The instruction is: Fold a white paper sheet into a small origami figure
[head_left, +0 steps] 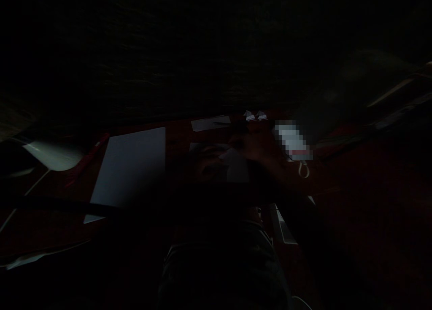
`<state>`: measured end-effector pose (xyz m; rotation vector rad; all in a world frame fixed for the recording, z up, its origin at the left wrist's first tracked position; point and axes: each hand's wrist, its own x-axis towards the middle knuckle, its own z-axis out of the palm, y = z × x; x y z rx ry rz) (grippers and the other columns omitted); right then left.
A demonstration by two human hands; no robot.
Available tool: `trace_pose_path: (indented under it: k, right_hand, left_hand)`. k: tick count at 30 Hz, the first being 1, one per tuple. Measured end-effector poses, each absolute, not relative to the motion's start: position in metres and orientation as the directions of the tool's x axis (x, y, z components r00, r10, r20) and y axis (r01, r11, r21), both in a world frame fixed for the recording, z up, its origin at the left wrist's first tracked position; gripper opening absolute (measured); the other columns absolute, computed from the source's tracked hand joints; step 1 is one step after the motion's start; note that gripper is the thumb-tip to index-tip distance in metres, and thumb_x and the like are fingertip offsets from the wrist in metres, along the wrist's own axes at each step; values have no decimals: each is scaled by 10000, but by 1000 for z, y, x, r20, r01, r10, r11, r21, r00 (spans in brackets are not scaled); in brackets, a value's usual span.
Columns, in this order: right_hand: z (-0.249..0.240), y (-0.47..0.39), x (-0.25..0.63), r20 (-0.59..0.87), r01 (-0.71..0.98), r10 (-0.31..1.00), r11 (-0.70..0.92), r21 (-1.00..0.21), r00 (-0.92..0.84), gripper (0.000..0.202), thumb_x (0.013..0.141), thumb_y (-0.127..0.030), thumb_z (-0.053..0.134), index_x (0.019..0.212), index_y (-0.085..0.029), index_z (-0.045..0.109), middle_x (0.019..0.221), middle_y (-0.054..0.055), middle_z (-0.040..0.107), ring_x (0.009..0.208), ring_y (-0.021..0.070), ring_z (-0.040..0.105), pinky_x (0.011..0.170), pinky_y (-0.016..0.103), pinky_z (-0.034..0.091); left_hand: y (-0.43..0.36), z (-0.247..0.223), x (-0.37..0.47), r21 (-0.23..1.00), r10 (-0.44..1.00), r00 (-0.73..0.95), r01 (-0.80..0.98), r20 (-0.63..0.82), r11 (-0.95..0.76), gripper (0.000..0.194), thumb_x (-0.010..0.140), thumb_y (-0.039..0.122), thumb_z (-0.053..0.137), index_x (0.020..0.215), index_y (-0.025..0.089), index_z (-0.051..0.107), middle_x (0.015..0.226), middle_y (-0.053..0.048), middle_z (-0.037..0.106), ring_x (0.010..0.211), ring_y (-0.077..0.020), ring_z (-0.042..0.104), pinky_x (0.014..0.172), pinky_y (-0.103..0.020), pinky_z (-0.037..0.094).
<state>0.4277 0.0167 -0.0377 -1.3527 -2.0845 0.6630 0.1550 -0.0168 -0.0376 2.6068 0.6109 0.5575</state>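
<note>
The scene is very dark, so finger detail is faint. My left hand (208, 160) lies over a pale sheet (238, 168) on the reddish-brown table, its fingers curled. From the right comes my right hand (249, 147), with its fingertips close to those of the left. Between the fingertips a small piece of white paper (224, 154) catches some light, and both hands appear closed on it. Whether it is part of the sheet below, I cannot tell. Beyond the hands stand two small folded paper shapes (249, 116), side by side.
A large pale board or sheet (135, 159) lies on the left, beside a red strip (89, 159) and a white rounded object (56, 155). Thin papers (211, 123) rest at the far edge. A blurred-out device (293, 141) with a loop (304, 169) is on the right.
</note>
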Motion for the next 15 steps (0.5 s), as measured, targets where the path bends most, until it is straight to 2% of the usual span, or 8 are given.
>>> trace_pose_path:
  k: [5, 15]
  right_hand:
    - [-29, 13, 432, 127, 641, 902, 386, -663, -412, 320, 768, 6, 644, 900, -203, 848, 966, 36, 851, 876, 205, 776, 815, 289, 569]
    - [-27, 13, 433, 79, 664, 910, 355, -658, -408, 305, 756, 16, 663, 874, -199, 844, 949, 50, 847, 860, 205, 770, 805, 301, 562]
  left_hand:
    - [-16, -37, 156, 467, 488, 830, 331, 269, -820, 346, 999, 274, 662, 1340, 273, 721, 1663, -55, 558, 1581, -315, 435, 1281, -563, 418]
    - [-21, -27, 157, 480, 513, 829, 365, 222, -798, 334, 1007, 284, 664, 1335, 268, 724, 1663, -62, 554, 1581, -319, 429, 1274, -573, 427]
